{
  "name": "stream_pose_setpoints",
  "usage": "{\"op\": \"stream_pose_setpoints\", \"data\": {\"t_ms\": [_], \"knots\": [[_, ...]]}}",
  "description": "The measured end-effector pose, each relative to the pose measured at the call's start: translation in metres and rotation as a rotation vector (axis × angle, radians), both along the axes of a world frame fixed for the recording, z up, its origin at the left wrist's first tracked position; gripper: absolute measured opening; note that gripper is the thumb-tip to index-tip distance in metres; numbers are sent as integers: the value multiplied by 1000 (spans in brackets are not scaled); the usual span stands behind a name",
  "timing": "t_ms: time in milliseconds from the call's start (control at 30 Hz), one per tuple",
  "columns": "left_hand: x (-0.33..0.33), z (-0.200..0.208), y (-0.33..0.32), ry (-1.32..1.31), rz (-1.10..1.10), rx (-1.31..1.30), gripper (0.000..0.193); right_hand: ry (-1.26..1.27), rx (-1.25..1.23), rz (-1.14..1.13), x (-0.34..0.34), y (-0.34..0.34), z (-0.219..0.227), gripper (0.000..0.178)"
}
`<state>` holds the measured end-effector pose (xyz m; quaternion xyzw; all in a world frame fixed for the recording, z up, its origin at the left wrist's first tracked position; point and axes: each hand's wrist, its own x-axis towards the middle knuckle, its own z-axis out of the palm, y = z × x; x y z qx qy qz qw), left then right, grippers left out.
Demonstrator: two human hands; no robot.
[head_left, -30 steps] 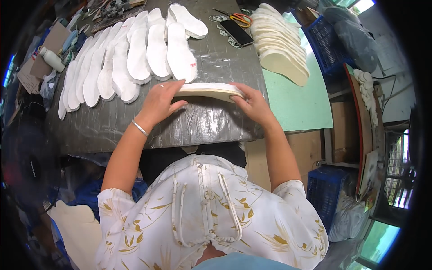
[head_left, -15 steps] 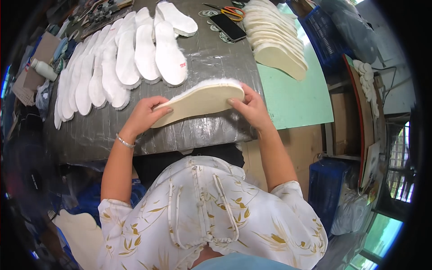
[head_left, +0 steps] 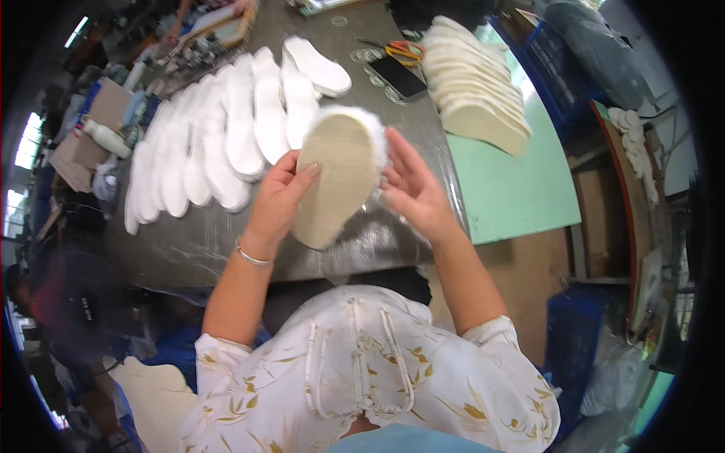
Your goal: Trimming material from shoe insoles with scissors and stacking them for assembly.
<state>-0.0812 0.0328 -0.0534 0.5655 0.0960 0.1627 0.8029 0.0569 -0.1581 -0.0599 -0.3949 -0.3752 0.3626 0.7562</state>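
Observation:
An insole (head_left: 340,177) with a beige sole side and a fluffy white rim stands tilted up above the table's near part, its beige face toward me. My left hand (head_left: 278,200) grips its left edge, thumb on the beige face and fingers behind. Beside the fluffy right edge is my right hand (head_left: 417,192), fingers spread and thumb apart; whether the fingertips brush the fluff I cannot tell. Beyond, several white fleecy insoles (head_left: 198,140) lie overlapping in a row. One more white insole (head_left: 321,69) lies across the row's far right end.
A dark plastic-covered table (head_left: 219,249) carries a phone (head_left: 397,77) and orange-handled scissors (head_left: 405,53). Right of them, a fanned stack of cream insoles (head_left: 476,90) lies on a pale green board (head_left: 521,192). A white bottle (head_left: 107,138) stands left. Another person's hand (head_left: 243,7) shows at the far edge.
The insole has turned from lying lengthwise between both hands to tilting upright in my left hand. My right hand has let go of its end and opened. The whole view has shifted slightly.

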Motion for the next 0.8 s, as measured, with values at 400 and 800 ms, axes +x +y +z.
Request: {"op": "stream_pose_setpoints", "data": {"t_ms": [400, 800], "knots": [[-6, -30, 8, -377, 177, -585, 34, -368, -272, -154, -44, 19, -14, 57], [-7, -54, 36, -575, 93, -774, 35, -601, -346, -295, -66, 3, -21, 36]]}}
